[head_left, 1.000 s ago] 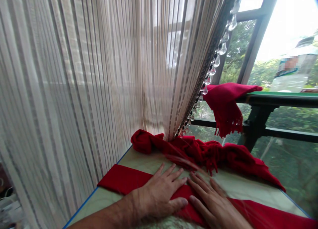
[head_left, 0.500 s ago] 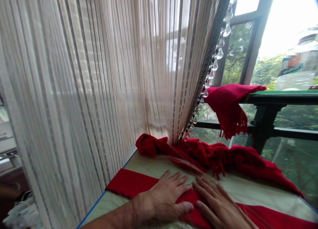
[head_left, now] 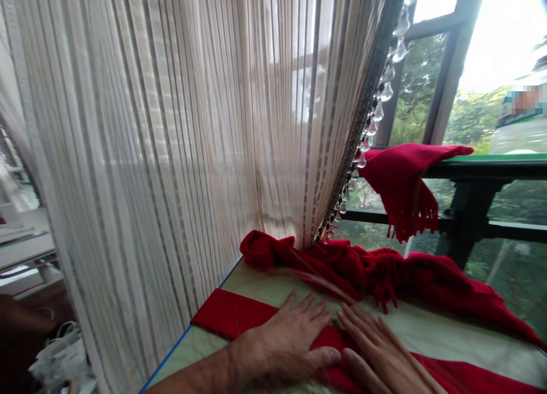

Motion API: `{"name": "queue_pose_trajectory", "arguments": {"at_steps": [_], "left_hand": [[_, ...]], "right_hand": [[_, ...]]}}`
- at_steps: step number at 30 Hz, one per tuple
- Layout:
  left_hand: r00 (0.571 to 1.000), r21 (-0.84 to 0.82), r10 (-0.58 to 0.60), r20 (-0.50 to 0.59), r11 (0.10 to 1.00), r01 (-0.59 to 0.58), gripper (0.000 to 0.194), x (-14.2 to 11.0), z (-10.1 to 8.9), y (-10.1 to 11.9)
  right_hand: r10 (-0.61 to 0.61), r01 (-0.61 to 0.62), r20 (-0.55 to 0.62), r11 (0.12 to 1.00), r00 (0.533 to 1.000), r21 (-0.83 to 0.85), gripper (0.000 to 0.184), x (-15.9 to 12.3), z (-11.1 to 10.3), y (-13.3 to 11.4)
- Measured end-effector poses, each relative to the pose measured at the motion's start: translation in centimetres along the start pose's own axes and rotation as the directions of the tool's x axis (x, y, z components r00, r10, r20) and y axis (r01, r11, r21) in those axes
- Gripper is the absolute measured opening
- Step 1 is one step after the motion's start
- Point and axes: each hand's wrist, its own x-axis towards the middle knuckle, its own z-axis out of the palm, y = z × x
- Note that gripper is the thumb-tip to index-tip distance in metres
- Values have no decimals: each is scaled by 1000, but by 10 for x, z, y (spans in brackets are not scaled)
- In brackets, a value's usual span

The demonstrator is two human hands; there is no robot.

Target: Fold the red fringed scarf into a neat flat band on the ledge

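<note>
A flat band of red cloth [head_left: 226,317] lies across a pale green tabletop [head_left: 448,340]. My left hand [head_left: 290,340] rests palm down on this band, fingers spread. Touching it on the right, my right hand [head_left: 380,357] lies flat on the same band with its fingers stretched out. Behind both hands a bunched red scarf [head_left: 376,271] with fringe stretches along the far side of the table.
A striped sheer curtain [head_left: 171,126] with a beaded edge hangs on the left, down to the table. Another red fringed cloth [head_left: 405,174] drapes over a dark green rail [head_left: 491,169] by the window. Clutter [head_left: 60,357] sits low at the left.
Both hands stay flat on the red band. The view has shifted, so the hands and table sit slightly further right and lower in the picture.
</note>
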Motion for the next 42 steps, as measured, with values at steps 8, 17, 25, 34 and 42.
{"name": "queue_pose_trajectory", "arguments": {"at_steps": [8, 17, 25, 34, 42], "left_hand": [[1000, -37, -9, 0, 999, 9, 78, 0, 4, -2], [995, 11, -6, -98, 1000, 7, 62, 4, 4, -6], [997, 30, 10, -81, 1000, -8, 59, 7, 5, -9], [997, 9, 0, -81, 1000, 0, 59, 7, 7, -11], [933, -23, 48, -357, 998, -60, 27, 11, 1, -8]], "right_hand": [[21, -26, 234, 1000, 972, 15, 64, 2, 12, -1], [130, -129, 377, 991, 917, -28, 67, 16, -20, -23], [118, -123, 296, 992, 948, -4, 61, 14, -18, -19], [92, -95, 250, 995, 964, 0, 53, 13, -20, -16], [-25, 20, 230, 999, 973, 26, 50, 16, -19, -19]]}}
